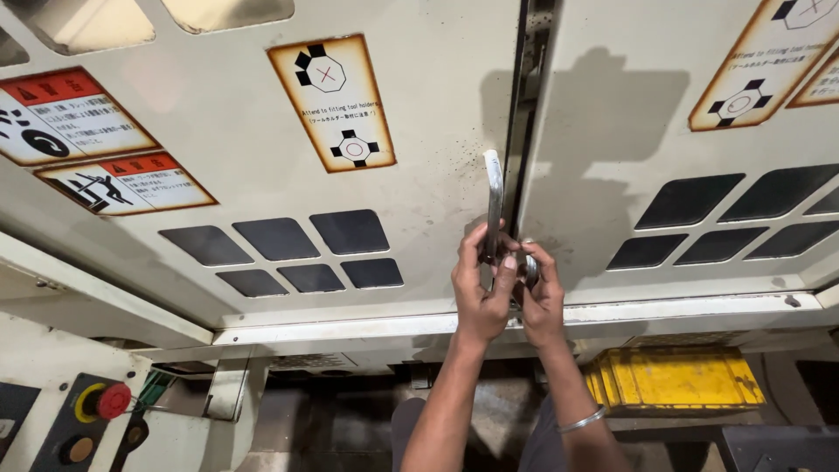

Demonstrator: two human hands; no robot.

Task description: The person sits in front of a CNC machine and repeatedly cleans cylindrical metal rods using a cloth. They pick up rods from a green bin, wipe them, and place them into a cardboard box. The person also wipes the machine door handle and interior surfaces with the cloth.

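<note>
Left hand is closed around the lower end of an upright metal door handle, at the seam between two cream machine doors. Right hand curls just beside it, apparently gripping a second handle, mostly hidden. A yellow box sits below.

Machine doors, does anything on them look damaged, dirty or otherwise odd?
Yes. The warning label has brown, scorched-looking edges, and dark specks spatter the cream panel beside the door seam. The left hand and right hand grip the metal handle there.
</note>
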